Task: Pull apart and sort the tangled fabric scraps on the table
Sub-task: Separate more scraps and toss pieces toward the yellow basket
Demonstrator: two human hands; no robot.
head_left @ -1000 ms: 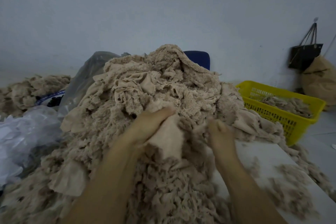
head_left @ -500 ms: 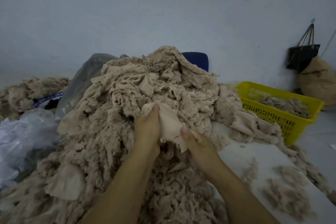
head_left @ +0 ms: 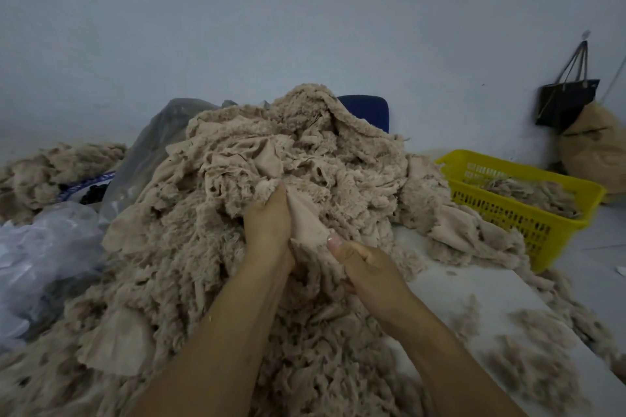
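At the front of the beige scrap heap (head_left: 257, 159) on the white table (head_left: 474, 291), our left hand (head_left: 267, 227) and right hand (head_left: 369, 267) grip one smooth scrap (head_left: 306, 218). The yellow basket (head_left: 542, 230) holds few; we judge most unsorted.

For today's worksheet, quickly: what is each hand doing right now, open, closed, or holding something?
Left hand: grips the smooth beige scrap.
Right hand: pinches the same scrap's lower edge.

The fabric scraps (head_left: 271, 162) were plain beige. At three o'clock the basket (head_left: 501, 210) was bright yellow with slotted walls; the bench (head_left: 474, 291) was white, and the hanging bag (head_left: 565, 101) was black.
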